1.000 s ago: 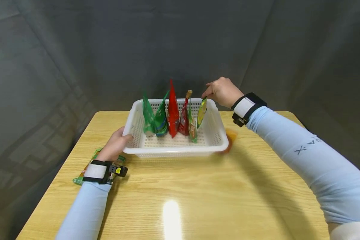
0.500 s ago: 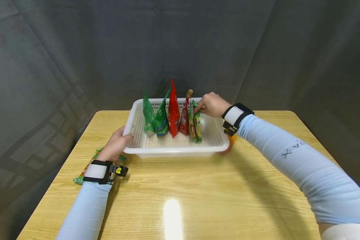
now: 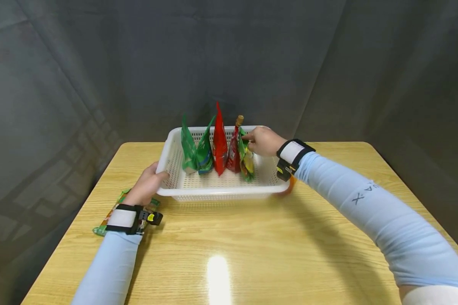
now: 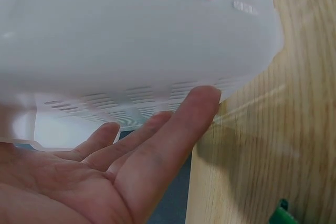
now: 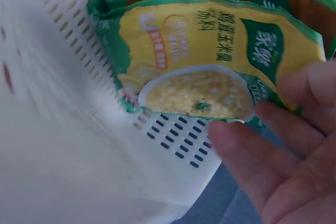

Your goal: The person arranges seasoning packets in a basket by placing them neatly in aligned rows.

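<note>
Two hands at work. My right hand (image 3: 262,141), centre frame in the head view, holds the yellow corn packet (image 5: 210,66) upright, fingers pressed to its face, against the row of packets (image 3: 213,146) inside the white basket (image 3: 269,169). My left hand (image 3: 146,184), fingers straight and relaxed, rests against the basket's left wall. A green packet (image 3: 112,214) lies on the wooden table (image 3: 252,237) under my left wrist.

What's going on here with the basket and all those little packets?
A person is standing seasoning packets upright in a white basket on a wooden table. The left hand rests against the basket's near left corner. The right hand holds a yellow-and-green packet against the end of the row. Another packet lies on the table under the left wrist.
</note>
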